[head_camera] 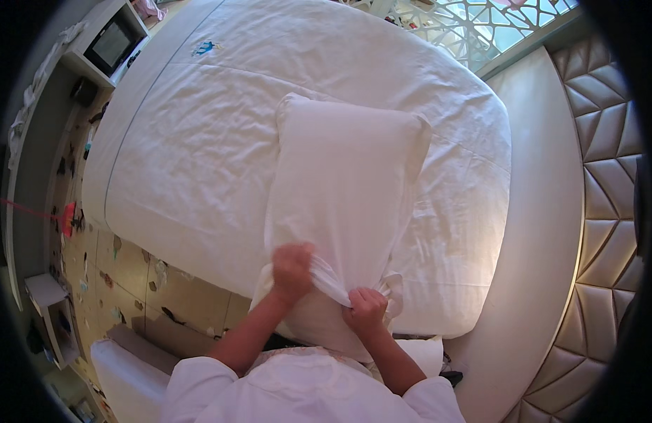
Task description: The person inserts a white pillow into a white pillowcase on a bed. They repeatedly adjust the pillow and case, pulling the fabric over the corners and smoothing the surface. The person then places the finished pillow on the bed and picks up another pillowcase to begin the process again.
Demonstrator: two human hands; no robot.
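A white pillow in a white pillowcase (342,169) lies lengthwise on the white bedding of a bed (199,174), its near end against my body. My left hand (293,269), blurred, is closed on the left side of the pillowcase's gathered edge. Lower and further right, my right hand (365,311) grips the same edge, and a fold of cloth runs taut between both fists. Loose cloth bunches just right of my right hand. Below the fists, a white bulging part of the pillow (318,322) reaches towards my shirt.
A padded headboard (603,238) and a pale ledge (532,211) border the bed on the right. Litter covers the tiled floor (162,280) at left, near a red dustpan (68,218). A white upholstered seat (128,370) stands by my left elbow. A television (114,45) sits far left.
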